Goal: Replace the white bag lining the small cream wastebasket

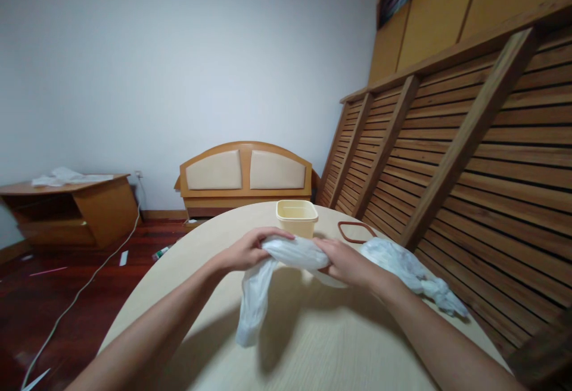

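Note:
A white plastic bag (295, 252), gathered into a strip, is stretched between my two hands above the table. My left hand (248, 249) is closed around one end, and a loose length of the bag hangs down below it. The other end is gripped by my right hand (342, 261), with a small flap showing beneath. Just beyond the hands stands a cream plastic bin (297, 211), its lower part hidden behind the bag. To its right lies a brown rounded-square ring (356, 233). More crumpled white plastic bags (402, 266) rest near my right forearm.
The round pale table (214, 319) fills the foreground. Wooden slatted panels (447, 158) lean along the right side. A headboard (245, 170) stands against the wall, and a low cabinet (107, 206) is at left. A white cable (84, 286) crosses the dark red floor.

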Action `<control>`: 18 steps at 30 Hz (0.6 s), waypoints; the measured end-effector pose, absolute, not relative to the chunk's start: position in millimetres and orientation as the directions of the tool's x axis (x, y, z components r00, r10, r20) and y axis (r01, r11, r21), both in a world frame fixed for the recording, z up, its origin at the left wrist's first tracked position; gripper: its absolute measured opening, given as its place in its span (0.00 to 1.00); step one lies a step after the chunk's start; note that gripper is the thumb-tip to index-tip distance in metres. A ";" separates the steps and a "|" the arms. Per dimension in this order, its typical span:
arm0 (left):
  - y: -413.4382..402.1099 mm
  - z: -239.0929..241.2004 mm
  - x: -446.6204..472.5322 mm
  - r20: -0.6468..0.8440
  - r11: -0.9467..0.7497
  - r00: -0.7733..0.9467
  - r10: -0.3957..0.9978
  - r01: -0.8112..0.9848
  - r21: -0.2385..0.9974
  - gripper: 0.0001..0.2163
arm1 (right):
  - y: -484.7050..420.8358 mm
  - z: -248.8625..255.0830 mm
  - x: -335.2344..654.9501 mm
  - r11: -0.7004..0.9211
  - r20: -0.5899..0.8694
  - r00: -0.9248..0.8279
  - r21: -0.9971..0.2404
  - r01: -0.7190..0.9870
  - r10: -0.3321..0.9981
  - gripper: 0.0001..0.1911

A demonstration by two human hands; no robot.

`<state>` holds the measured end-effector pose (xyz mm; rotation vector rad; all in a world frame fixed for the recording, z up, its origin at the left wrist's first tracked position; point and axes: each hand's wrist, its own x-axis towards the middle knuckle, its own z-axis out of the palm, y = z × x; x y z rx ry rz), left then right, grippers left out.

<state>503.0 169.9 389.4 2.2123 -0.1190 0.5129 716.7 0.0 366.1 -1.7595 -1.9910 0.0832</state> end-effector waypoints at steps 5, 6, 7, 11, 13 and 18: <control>190.1 441.4 513.2 0.569 -0.681 0.800 0.188 -0.311 0.663 0.19 | 26.5 420.7 730.9 0.243 0.516 -0.016 -0.376 0.894 0.856 0.27; 193.0 450.5 516.5 0.602 -0.697 0.772 0.202 -0.319 0.643 0.20 | 33.8 429.2 733.6 0.250 0.550 0.001 -0.381 0.890 0.835 0.26; 195.4 459.0 520.1 0.637 -0.719 0.740 0.214 -0.322 0.616 0.21 | 41.8 436.1 736.0 0.257 0.580 0.014 -0.381 0.888 0.815 0.26; 202.3 485.0 535.3 0.744 -0.792 0.617 0.257 -0.306 0.528 0.25 | 75.6 449.7 742.9 0.287 0.660 0.033 -0.371 0.883 0.751 0.22; 206.9 492.7 543.0 0.782 -0.827 0.564 0.263 -0.285 0.484 0.25 | 90.7 451.0 745.3 0.291 0.682 0.042 -0.366 0.884 0.730 0.22; 222.9 498.8 559.9 0.825 -0.908 0.511 0.241 -0.181 0.377 0.25 | 115.8 449.6 750.9 0.317 0.713 0.090 -0.417 0.852 0.696 0.24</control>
